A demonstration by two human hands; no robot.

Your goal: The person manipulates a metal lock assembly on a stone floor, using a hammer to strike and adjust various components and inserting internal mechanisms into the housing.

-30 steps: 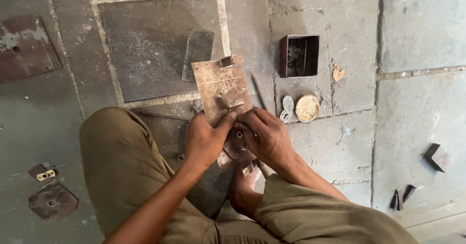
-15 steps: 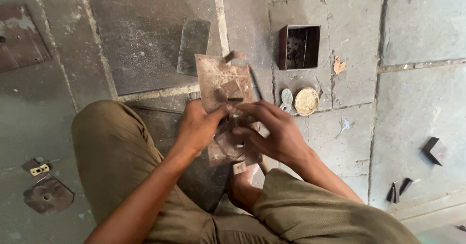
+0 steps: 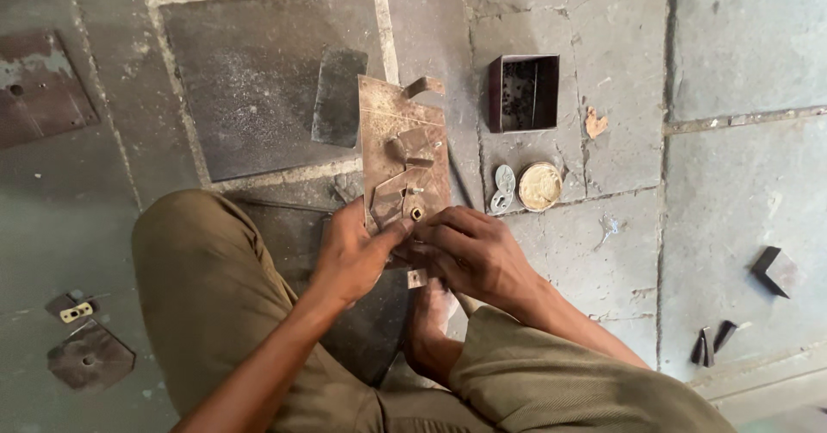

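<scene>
The floor [image 3: 741, 45] is grey stone slabs, with a large dark square plate [image 3: 250, 80] set in a pale border at the top. The person squats over it, knees in olive trousers [image 3: 207, 295] to either side and a bare foot [image 3: 426, 317] between them.

A rusty metal plate [image 3: 401, 153] with small levers and a brass stud on its face lies in front of the knees, its near end under both hands. The left hand [image 3: 349, 256] grips the plate's lower left edge, fingers [image 3: 388, 233] curled shut on it, thumb pressed to the face. The right hand [image 3: 469, 248] rests on the lower right corner, fingers [image 3: 435, 222] bent and closed over the plate beside the stud; whether they pinch a small part cannot be told.

Just left of the plate lies a dark flat piece [image 3: 338, 97]. To its right stand an open square box [image 3: 523, 93], a round tin lid [image 3: 540, 186] and a small grey keyhole cover [image 3: 502, 187]. A rusty sheet [image 3: 43, 88] lies far left, small scraps [image 3: 86, 355] lower left, a dark block [image 3: 775, 269] far right.
</scene>
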